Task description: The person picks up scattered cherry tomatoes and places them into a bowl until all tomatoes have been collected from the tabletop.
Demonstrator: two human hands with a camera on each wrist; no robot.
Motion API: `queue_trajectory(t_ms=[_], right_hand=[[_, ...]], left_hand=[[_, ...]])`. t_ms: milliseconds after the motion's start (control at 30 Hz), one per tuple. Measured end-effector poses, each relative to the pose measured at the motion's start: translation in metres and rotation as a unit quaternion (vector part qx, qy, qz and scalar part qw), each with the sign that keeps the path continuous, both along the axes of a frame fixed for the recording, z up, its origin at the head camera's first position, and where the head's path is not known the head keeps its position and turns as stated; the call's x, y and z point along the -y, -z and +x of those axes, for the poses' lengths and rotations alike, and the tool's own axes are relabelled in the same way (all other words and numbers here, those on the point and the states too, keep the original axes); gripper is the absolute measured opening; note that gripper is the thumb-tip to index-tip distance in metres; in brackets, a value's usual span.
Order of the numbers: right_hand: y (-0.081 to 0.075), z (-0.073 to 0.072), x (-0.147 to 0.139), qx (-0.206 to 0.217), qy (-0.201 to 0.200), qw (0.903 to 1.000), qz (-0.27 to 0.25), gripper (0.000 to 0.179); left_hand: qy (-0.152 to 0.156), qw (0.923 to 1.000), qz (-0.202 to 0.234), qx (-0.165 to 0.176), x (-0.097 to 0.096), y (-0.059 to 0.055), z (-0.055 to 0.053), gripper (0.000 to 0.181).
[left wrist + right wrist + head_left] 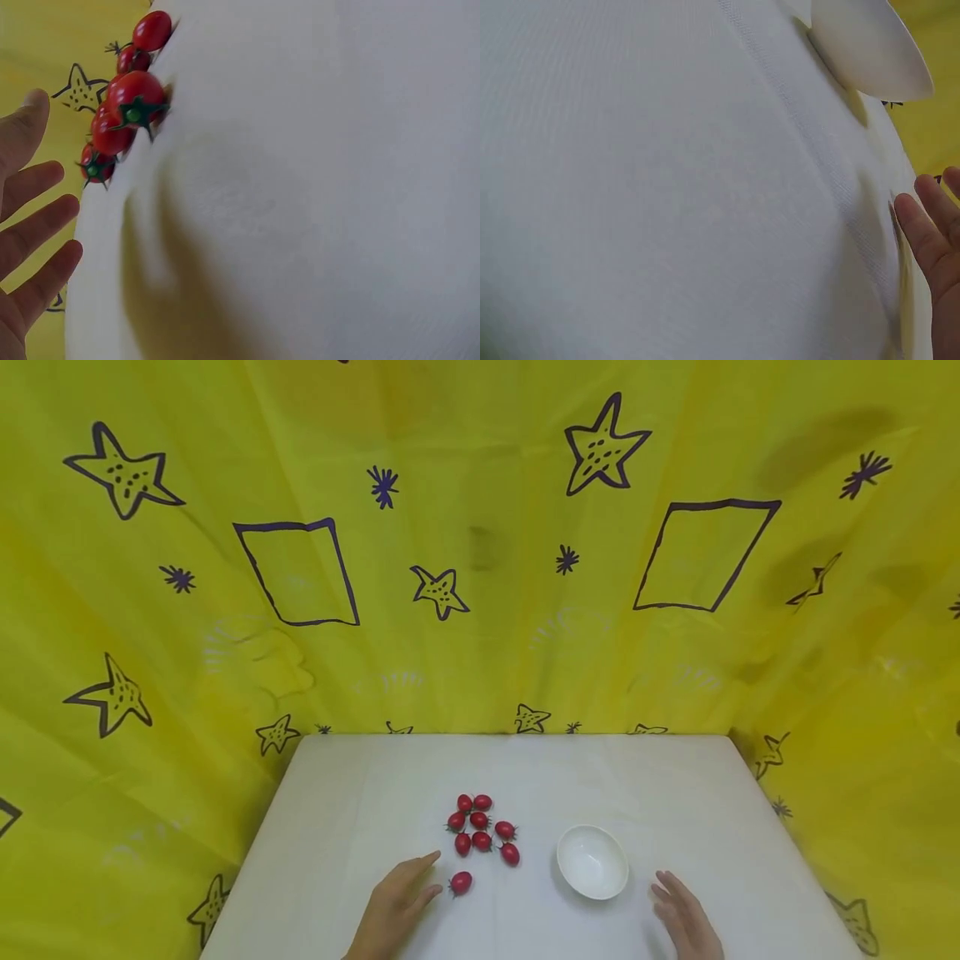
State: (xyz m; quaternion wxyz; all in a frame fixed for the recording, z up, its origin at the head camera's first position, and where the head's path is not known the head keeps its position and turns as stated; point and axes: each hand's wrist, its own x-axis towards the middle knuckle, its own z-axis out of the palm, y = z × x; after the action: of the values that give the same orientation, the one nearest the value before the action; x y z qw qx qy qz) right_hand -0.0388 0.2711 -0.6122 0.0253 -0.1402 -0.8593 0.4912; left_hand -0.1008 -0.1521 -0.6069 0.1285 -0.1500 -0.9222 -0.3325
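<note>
My left hand (pixel 397 902) is held over the white table with thumb and fingers apart and nothing between them. Just to its right lies a single cherry tomato (pixel 461 883), red with a green stem. Beyond it several more cherry tomatoes (pixel 481 841) lie in a loose group. In the left wrist view, the fingers (pixel 41 232) are spread, with the tomatoes (pixel 136 97) past them. A small white bowl (pixel 592 862) stands right of the tomatoes. Close to the bowl's right side is my right hand (pixel 684 914), fingers extended and holding nothing; the bowl (pixel 870 49) also shows in the right wrist view.
A white cloth (pixel 360 793) covers the table. Yellow curtains (pixel 480 660) with dark stars and four-sided outlines hang behind it and along both sides, meeting the table's back edge.
</note>
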Motion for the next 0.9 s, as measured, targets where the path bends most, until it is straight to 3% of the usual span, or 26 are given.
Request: queue_trajectory(t_ms=[200, 367, 667, 767, 900], right_hand=[[0.000, -0.005, 0.009, 0.068, 0.002, 0.9968, -0.040, 0.076], [0.000, -0.009, 0.013, 0.078, 0.005, 0.9954, -0.056, 0.077], [0.003, -0.020, 0.023, -0.047, -0.028, 0.9960, -0.071, 0.062], [0.005, -0.026, 0.024, -0.052, -0.024, 0.9951, -0.080, 0.061], [0.007, -0.033, 0.024, -0.018, -0.013, 0.9956, -0.091, 0.065]], left_hand=[[0.018, 0.9992, -0.029, 0.022, -0.007, 0.016, 0.004, 0.049], [0.038, 0.9965, -0.051, 0.054, -0.010, 0.026, 0.003, 0.051], [0.074, 0.9969, -0.027, 0.006, -0.023, 0.032, -0.002, 0.053], [0.080, 0.9966, -0.020, 0.003, -0.028, 0.033, -0.004, 0.054], [0.083, 0.9965, -0.010, -0.007, -0.034, 0.034, -0.005, 0.054]])
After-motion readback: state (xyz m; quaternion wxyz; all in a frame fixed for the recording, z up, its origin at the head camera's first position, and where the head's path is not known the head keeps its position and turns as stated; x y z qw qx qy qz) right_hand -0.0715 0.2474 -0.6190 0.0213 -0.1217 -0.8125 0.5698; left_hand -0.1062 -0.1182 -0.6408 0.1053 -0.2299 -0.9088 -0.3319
